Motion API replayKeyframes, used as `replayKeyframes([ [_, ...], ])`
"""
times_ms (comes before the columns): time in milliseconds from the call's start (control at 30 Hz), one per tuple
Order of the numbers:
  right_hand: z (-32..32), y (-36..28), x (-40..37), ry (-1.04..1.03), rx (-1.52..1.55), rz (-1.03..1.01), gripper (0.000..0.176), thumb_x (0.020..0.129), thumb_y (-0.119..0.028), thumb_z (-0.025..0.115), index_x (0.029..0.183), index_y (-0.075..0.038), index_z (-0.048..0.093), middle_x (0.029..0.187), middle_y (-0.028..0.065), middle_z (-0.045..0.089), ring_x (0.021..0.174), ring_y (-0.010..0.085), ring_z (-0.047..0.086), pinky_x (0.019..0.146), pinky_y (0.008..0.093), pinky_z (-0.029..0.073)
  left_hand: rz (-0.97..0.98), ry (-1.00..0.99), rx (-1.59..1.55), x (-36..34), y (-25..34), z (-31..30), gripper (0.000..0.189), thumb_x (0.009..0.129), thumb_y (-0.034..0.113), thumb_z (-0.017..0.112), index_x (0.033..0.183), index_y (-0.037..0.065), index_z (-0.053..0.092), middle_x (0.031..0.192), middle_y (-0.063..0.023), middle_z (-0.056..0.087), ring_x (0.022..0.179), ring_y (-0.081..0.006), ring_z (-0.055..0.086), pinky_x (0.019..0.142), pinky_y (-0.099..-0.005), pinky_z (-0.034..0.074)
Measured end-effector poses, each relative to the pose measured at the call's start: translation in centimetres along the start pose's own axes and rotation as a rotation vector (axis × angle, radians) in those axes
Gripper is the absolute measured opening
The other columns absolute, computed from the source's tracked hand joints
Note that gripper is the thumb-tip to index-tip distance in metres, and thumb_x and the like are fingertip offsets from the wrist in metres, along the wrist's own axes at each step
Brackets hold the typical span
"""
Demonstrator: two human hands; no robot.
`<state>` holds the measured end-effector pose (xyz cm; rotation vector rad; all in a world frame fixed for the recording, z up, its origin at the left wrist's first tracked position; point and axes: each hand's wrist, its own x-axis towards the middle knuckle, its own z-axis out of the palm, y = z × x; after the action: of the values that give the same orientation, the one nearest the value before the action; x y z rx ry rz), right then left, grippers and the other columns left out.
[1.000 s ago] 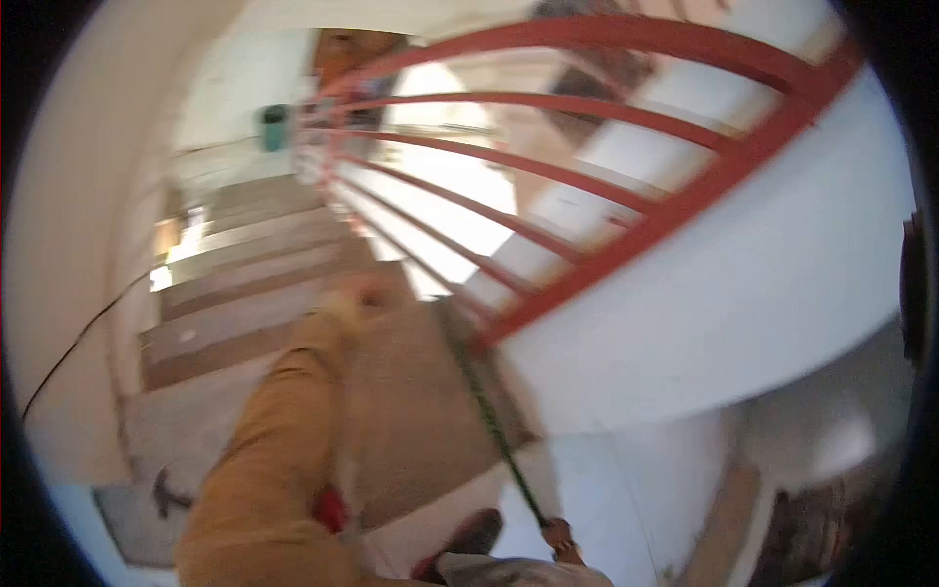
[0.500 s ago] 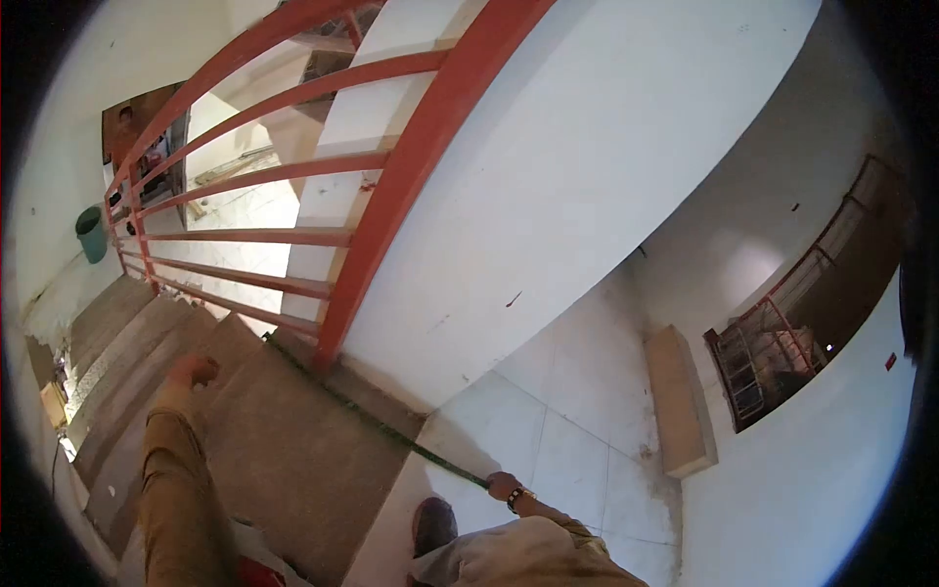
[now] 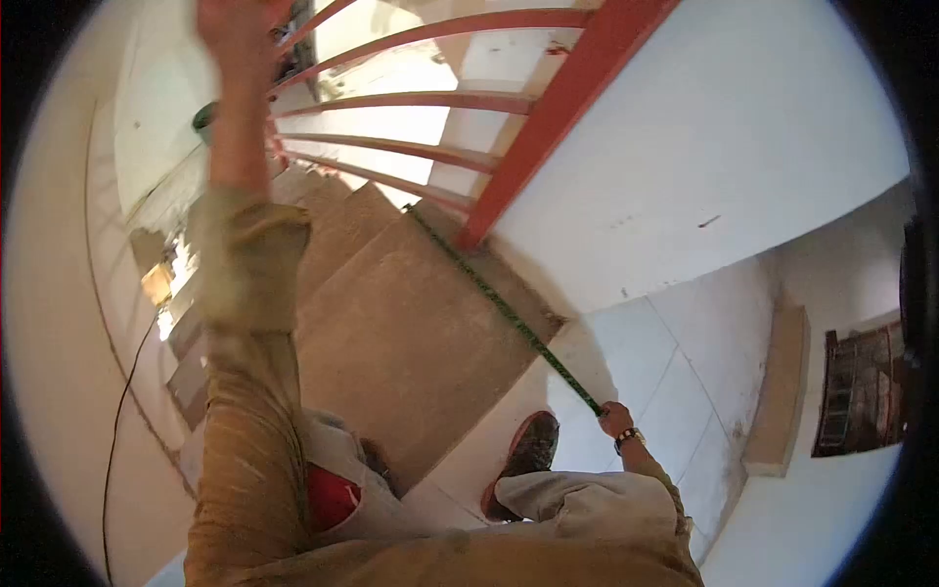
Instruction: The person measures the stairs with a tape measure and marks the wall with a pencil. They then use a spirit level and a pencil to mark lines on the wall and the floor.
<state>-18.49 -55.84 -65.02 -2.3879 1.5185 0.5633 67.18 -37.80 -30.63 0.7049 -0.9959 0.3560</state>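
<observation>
Stairs [image 3: 391, 342]: brown, red railing [image 3: 538, 147]
Right hand [image 3: 616, 421]: gripping 1 end of the stick [image 3: 511, 316]
Stick: runs ahead of that hand, long, thin, kinda mottled green
Left hand [image 3: 235, 34]: blurry, can't tell

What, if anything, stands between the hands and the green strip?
Nothing for the right hand, which grips one end of the green strip. Between the blurred left hand and the other end, red railing bars show; whether they obstruct is unclear.
</observation>
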Motion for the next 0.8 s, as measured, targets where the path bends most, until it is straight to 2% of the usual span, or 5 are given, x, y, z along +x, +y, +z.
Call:
replayKeyframes([
  [100,1.8,2.5,0.9,0.089,-0.003,-0.081,0.026,0.079,-0.015,0.055,0.097,-0.009,0.072,0.099,0.0164,0.070,0.097,0.0366,0.065,0.089,0.0449,0.053,-0.491,0.278,0.411,-13.6,-7.4,1.2,0.023,0.092,0.021,0.056,0.102,0.001,0.062,0.078,-0.0100,0.062,0.072,-0.0234,0.061,0.068,-0.0374,0.049],
  [200,1.6,2.0,1.2,0.125,-0.013,-0.085,0.027,0.079,-0.017,0.057,0.100,-0.010,0.072,0.101,0.0152,0.070,0.098,0.0362,0.065,0.089,0.0450,0.053,-0.627,-0.619,1.194,-31.2,-15.1,-6.5,0.042,0.095,0.035,0.053,0.105,-0.004,0.064,0.102,-0.0228,0.068,0.101,-0.0376,0.064,0.087,-0.0455,0.049],
  [333,1.5,1.9,0.4,0.086,-0.019,0.008,0.027,0.080,-0.018,0.058,0.102,-0.011,0.071,0.104,0.0156,0.069,0.098,0.0359,0.065,0.089,0.0459,0.053,-1.635,-1.718,0.870,-31.8,-3.4,1.0,0.032,0.098,0.019,0.049,0.123,0.005,0.061,0.124,-0.0163,0.063,0.109,-0.0300,0.065,0.088,-0.0471,0.052],
  [533,1.0,1.4,0.5,0.080,0.029,0.066,0.031,0.075,-0.016,0.063,0.104,-0.006,0.070,0.099,0.0184,0.070,0.096,0.0362,0.066,0.088,0.0416,0.054,-1.063,-1.656,0.983,-39.6,-6.0,4.9,0.041,0.091,0.012,0.055,0.132,0.012,0.055,0.127,-0.0160,0.062,0.117,-0.0322,0.060,0.093,-0.0478,0.051],
  [800,1.4,1.4,0.6,0.129,0.038,0.079,0.023,0.078,-0.019,0.064,0.096,-0.009,0.072,0.094,0.0196,0.070,0.090,0.0359,0.067,0.083,0.0437,0.055,-0.985,-1.038,0.843,-47.0,-8.1,12.3,0.053,0.084,0.017,0.063,0.135,0.009,0.050,0.118,-0.0244,0.063,0.110,-0.0369,0.062,0.092,-0.0482,0.051],
])
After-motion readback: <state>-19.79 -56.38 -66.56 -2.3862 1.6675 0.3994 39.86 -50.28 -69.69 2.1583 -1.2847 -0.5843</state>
